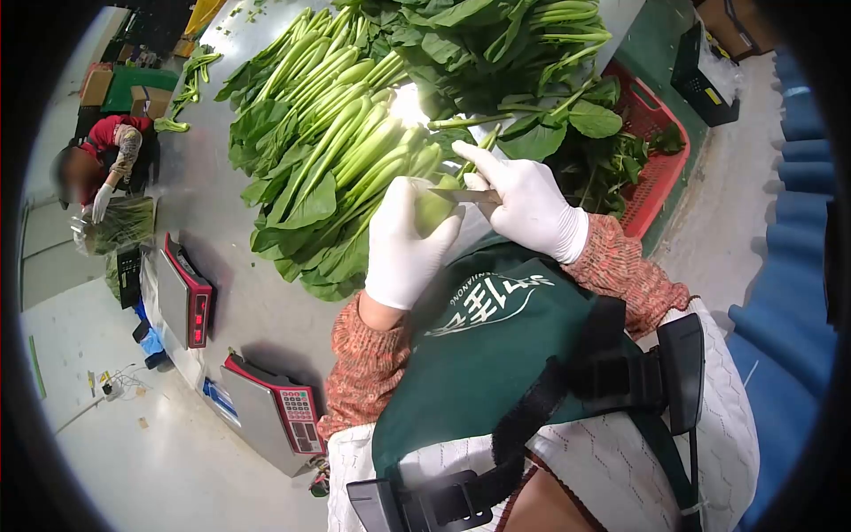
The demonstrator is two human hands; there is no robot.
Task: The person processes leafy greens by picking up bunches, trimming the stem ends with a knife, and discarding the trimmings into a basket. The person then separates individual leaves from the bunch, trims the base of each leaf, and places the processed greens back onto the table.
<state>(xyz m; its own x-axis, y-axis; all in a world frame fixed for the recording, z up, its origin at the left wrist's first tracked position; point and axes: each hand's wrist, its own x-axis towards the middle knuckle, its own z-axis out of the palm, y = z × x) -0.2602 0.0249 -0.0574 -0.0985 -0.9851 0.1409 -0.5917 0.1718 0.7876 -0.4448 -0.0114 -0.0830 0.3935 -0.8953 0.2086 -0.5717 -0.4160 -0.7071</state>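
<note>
My left hand [403, 248], in a white glove, is closed around the pale green base of a bok choy [432, 209]. In my right hand [539, 206], also gloved, is a small knife [468, 195], its blade lying against that base near my left thumb. My right index finger is stretched out along the top, while the other fingers wrap the handle. Just beyond my hands, a broad pile of bok choy [328, 151] covers the metal table [226, 191], stems mostly pointing toward me. More dark leafy greens [470, 44] are heaped at the back.
A red plastic crate [651, 106] with loose leaves stands at my right. To the left are two red-edged scales [186, 293] [275, 408]. Another person [115, 151] handles bagged greens [128, 222] at the far left. A black crate [705, 80] sits on the floor, upper right.
</note>
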